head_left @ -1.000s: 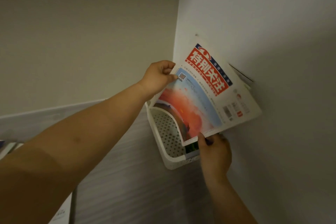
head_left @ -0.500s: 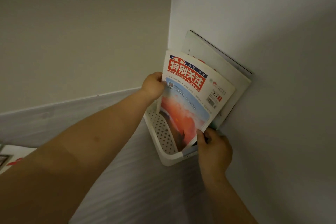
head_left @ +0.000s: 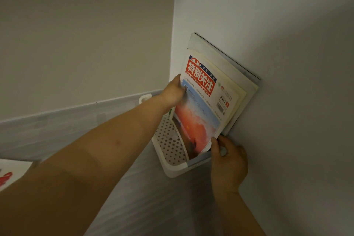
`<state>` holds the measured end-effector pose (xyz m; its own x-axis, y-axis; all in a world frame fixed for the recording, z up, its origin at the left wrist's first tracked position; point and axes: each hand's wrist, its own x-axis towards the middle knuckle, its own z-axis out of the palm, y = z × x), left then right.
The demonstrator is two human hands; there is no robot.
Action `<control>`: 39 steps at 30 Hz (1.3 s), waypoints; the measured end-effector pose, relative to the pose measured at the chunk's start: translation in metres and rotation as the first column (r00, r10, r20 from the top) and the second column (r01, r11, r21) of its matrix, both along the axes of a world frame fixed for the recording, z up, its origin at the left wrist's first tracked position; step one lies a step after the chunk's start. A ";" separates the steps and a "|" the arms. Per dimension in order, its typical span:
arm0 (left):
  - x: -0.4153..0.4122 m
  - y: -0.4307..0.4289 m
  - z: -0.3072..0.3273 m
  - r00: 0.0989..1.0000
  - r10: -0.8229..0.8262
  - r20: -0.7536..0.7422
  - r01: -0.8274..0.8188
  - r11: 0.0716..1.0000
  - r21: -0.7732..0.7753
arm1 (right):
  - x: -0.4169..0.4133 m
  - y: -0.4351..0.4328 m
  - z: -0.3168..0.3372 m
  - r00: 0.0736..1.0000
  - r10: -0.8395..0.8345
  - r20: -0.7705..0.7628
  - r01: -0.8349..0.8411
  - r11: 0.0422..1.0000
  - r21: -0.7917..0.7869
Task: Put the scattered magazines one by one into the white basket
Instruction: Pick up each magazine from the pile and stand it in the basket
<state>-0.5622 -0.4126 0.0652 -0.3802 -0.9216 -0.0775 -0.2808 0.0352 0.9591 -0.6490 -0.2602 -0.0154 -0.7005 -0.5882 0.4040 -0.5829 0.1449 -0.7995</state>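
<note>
The left hand (head_left: 173, 93) grips the left edge of a magazine (head_left: 203, 105) with a red masthead and an orange-and-blue cover, while the right hand (head_left: 228, 161) pinches the same magazine's lower right corner between thumb and fingers. The magazine stands tilted with its lower end inside the white basket (head_left: 172, 151), whose perforated wall shows beside it. Behind it, more magazines (head_left: 229, 67) already stand in the basket, leaning on the wall (head_left: 287, 44), and another printed sheet (head_left: 9, 174) lies at the far left.
</note>
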 end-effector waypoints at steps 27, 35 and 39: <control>0.104 0.049 -0.012 0.941 0.302 0.153 -0.248 0.923 -0.295 | 0.024 0.031 0.021 0.990 0.141 -0.006 -0.141 0.990 0.018; 0.304 0.185 -0.046 0.832 0.503 0.232 -0.452 0.859 -0.240 | 0.133 0.051 0.025 0.900 0.360 -0.248 -0.392 0.915 -0.096; 0.391 0.250 -0.065 0.703 0.657 0.271 -0.622 0.753 -0.213 | 0.221 0.067 0.013 0.777 0.545 -0.314 -0.579 0.815 -0.019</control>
<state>-0.1716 -0.1624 0.0005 0.3325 -0.9429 0.0211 -0.5496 -0.1756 0.8168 -0.4280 -0.1929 -0.0025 -0.1047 -0.7818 0.6147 -0.7329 -0.3571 -0.5791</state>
